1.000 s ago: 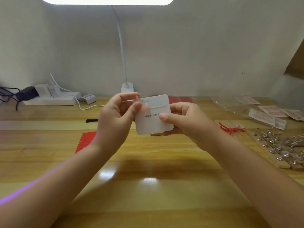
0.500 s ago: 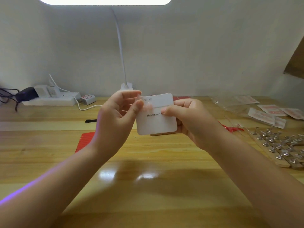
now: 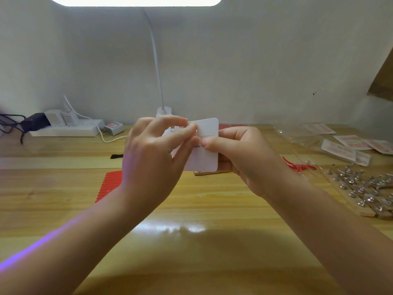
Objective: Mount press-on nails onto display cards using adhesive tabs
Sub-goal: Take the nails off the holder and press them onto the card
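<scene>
A white display card with printed black lettering is held upright above the wooden table, in the middle of the view. My right hand grips its right side, thumb on the front face. My left hand covers the card's left half, and its fingertips pinch at the upper left corner. What the left fingertips pinch is too small to tell. Wooden strips carrying several shiny press-on nails lie at the right. A red ribbed sheet lies on the table behind my left wrist.
Clear packets of red-printed tabs lie at the back right, with red clips in front of them. A white power strip with plugs and cables sits at the back left. The lamp base stands against the wall behind the card.
My left hand has slid rightward over the card's left half and its fingertips now work at the top edge. The card sits slightly higher and more upright.
</scene>
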### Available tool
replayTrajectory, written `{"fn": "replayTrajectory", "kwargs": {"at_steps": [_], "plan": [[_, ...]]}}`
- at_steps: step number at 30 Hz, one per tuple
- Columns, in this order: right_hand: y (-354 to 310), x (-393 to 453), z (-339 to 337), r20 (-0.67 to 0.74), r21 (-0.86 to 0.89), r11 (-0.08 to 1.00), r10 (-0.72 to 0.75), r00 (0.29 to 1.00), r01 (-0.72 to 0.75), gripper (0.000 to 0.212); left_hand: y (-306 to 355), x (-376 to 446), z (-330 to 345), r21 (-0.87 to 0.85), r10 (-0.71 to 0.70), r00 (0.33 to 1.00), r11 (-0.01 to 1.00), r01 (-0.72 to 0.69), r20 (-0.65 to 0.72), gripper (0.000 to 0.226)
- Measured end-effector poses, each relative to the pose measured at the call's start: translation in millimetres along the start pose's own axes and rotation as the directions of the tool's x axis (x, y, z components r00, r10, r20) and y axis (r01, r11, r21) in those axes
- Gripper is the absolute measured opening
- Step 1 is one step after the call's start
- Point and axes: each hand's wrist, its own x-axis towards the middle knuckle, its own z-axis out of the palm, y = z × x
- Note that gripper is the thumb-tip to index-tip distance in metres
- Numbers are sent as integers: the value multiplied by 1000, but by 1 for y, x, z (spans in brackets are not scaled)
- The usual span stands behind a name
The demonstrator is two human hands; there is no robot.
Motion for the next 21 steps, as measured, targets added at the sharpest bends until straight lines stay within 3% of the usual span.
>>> {"fn": "replayTrajectory", "kwargs": {"at_steps": [6, 21], "plan": [[0, -2, 1, 32, 28, 1000, -15, 999, 14, 12, 0, 0, -2, 14, -37, 999, 999, 36, 20, 19], [3, 0, -1, 53, 32, 999, -38, 998, 36, 14, 0, -5, 2, 77, 53, 998, 996, -55, 24, 22]]}}
